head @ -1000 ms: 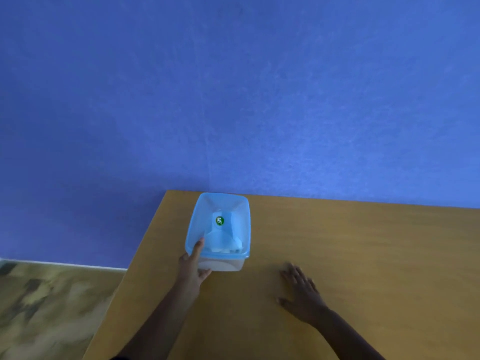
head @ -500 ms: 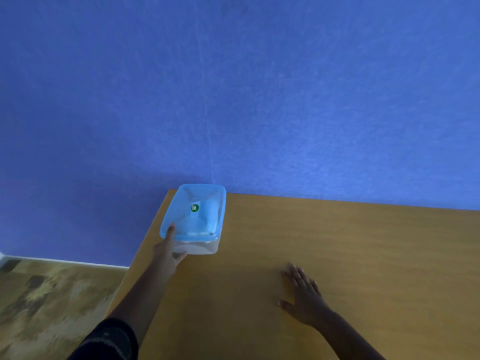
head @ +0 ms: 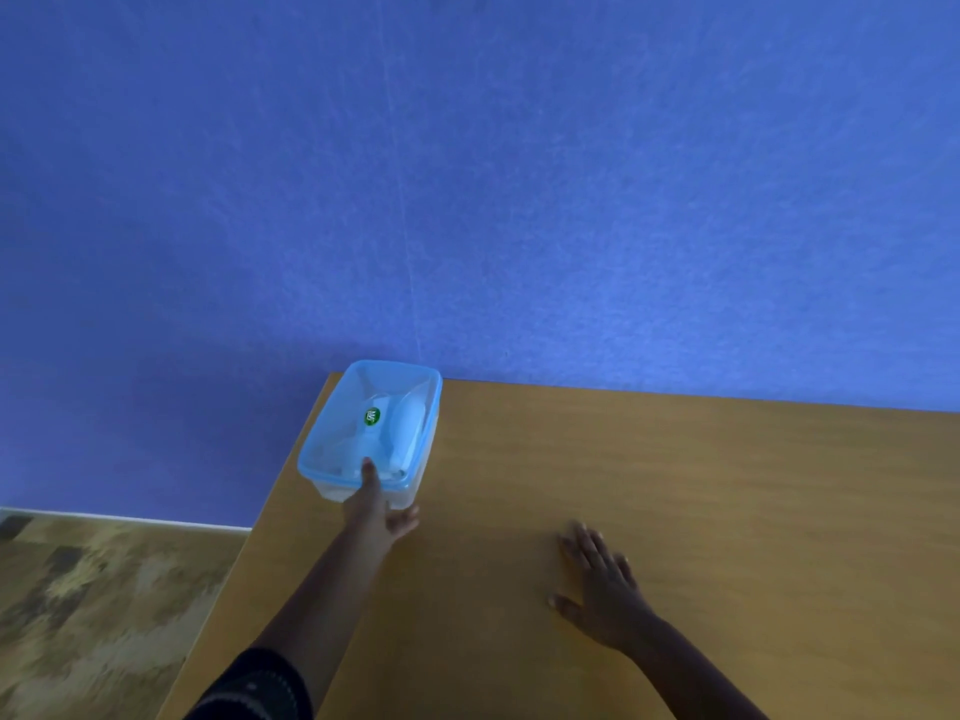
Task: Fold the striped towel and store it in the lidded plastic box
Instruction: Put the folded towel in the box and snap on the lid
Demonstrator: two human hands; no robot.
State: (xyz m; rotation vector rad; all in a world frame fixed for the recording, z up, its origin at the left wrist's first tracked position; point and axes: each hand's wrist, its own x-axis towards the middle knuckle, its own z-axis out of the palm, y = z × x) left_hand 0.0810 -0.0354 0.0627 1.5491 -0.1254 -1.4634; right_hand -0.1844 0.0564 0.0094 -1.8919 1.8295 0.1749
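Observation:
The clear plastic box (head: 332, 493) stands at the table's far left corner with its blue lid (head: 332, 413) on; the lid carries a green sticker. Through the lid I see a pale folded cloth, the towel (head: 408, 428); its stripes cannot be made out. My left hand (head: 376, 511) grips the box's near end, thumb on top of the lid and fingers against the near wall. My right hand (head: 600, 582) lies flat on the table with fingers spread, well to the right of the box.
The wooden table (head: 675, 511) butts against a blue wall (head: 467, 200). Its left edge runs diagonally just beside the box, with patterned floor (head: 104, 605) below.
My left hand has slid the box to the left and away, up to the table's back left corner. My right hand has stayed flat in place.

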